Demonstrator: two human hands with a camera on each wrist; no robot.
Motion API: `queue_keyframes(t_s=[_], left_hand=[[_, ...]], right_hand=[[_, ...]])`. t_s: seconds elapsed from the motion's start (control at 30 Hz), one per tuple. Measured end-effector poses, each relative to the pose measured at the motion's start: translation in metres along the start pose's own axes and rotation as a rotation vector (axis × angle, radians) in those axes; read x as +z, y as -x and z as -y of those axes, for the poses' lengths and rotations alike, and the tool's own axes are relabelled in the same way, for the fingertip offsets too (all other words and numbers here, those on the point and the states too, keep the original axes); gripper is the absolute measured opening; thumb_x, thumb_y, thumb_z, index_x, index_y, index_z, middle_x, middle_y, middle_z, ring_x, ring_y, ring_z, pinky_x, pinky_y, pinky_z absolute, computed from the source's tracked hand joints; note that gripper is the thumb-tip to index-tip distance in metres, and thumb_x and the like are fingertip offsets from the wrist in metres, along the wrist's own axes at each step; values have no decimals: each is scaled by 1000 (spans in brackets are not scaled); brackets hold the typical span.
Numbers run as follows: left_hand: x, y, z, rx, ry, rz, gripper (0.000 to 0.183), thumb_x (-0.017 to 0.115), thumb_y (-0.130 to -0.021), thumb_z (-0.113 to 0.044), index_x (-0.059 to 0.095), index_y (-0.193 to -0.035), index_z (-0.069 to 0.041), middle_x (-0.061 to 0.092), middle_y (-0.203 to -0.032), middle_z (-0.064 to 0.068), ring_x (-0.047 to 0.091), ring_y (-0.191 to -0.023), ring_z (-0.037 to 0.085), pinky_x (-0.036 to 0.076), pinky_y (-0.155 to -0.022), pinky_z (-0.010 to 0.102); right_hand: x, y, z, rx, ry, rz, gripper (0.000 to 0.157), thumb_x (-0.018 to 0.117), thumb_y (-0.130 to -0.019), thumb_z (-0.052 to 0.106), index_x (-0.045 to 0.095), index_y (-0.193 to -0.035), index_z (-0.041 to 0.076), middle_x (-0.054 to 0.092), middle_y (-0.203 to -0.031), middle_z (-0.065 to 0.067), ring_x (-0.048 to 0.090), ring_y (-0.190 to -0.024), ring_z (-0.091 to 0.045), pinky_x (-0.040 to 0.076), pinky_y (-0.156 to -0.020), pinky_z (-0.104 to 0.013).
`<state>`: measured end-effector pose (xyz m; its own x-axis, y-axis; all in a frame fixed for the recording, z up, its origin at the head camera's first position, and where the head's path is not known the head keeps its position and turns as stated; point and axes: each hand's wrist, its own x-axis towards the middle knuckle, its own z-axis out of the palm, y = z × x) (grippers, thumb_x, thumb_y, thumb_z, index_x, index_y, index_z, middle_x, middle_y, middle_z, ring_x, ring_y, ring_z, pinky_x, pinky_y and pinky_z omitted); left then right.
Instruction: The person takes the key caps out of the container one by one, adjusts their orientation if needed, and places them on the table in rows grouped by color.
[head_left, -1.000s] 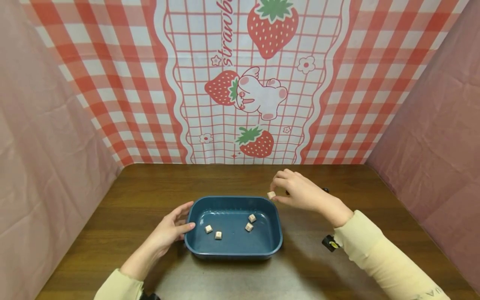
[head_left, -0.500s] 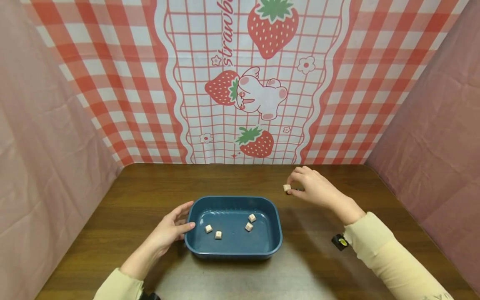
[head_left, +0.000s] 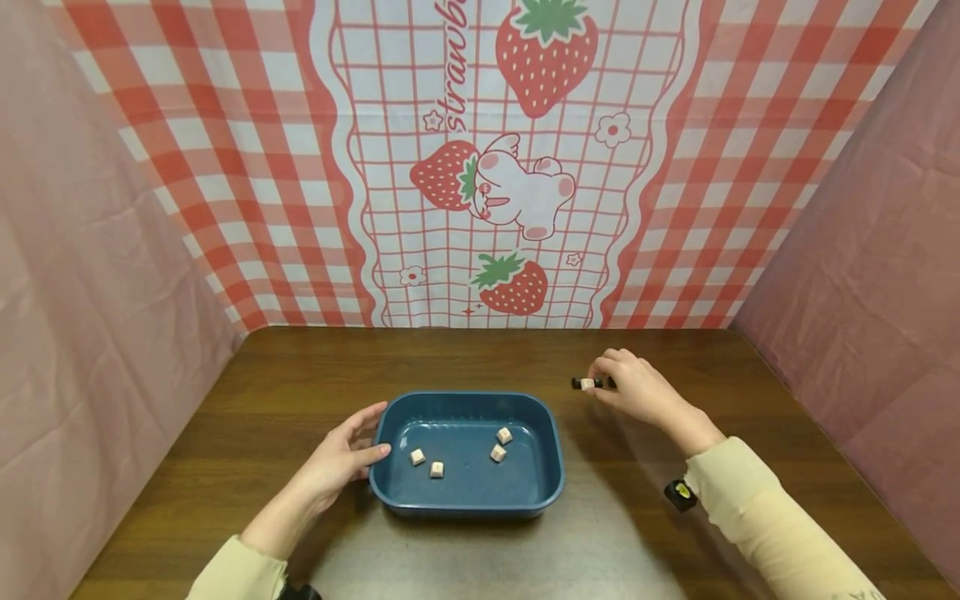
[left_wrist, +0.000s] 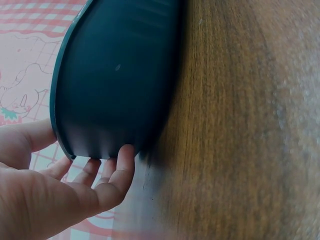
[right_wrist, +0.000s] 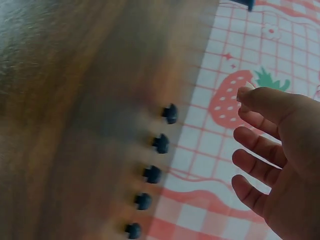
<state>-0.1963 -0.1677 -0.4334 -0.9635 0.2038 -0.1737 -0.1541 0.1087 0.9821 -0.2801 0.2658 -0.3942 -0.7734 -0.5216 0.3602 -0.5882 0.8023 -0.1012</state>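
My left hand (head_left: 333, 465) grips the left end of a blue plastic tray (head_left: 467, 507). In the left wrist view its thumb lies at the rim and its fingers touch the outer wall of the tray (left_wrist: 117, 90). My right hand (head_left: 637, 390) pinches a small whitish keycap (head_left: 587, 385) between thumb and forefinger, right of the tray's far corner. Small black pieces (head_left: 576, 383) sit beside this keycap on the table. The right wrist view has several such black pieces (right_wrist: 152, 174) in a row; only a sliver of the keycap (right_wrist: 250, 86) shows at the thumb tip.
Several whitish keycaps (head_left: 437, 471) lie loose on the tray's floor, in two pairs left and right. The brown wooden table (head_left: 337, 358) ends at a red-and-white strawberry cloth (head_left: 262, 167). Pink cloths (head_left: 862, 250) hang at both sides.
My right hand has moved right with the keycap, from the tray's far right corner, then down among the black pieces. The left hand and the tray have stayed put.
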Motion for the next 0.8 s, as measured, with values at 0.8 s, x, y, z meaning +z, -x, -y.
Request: queue_keyframes(t_s=[0.8], left_hand=[[1,-1,0,-8,-7,-13,61,58,-90,0,34,-145,-11,39,-141,21,49,-119,37,53,-72,37]], right_hand=[[49,5,-14,117,1,98,17,75,-80,24,65,-83,12,57,-79,0,52,-72,-18,44,-58,-35]])
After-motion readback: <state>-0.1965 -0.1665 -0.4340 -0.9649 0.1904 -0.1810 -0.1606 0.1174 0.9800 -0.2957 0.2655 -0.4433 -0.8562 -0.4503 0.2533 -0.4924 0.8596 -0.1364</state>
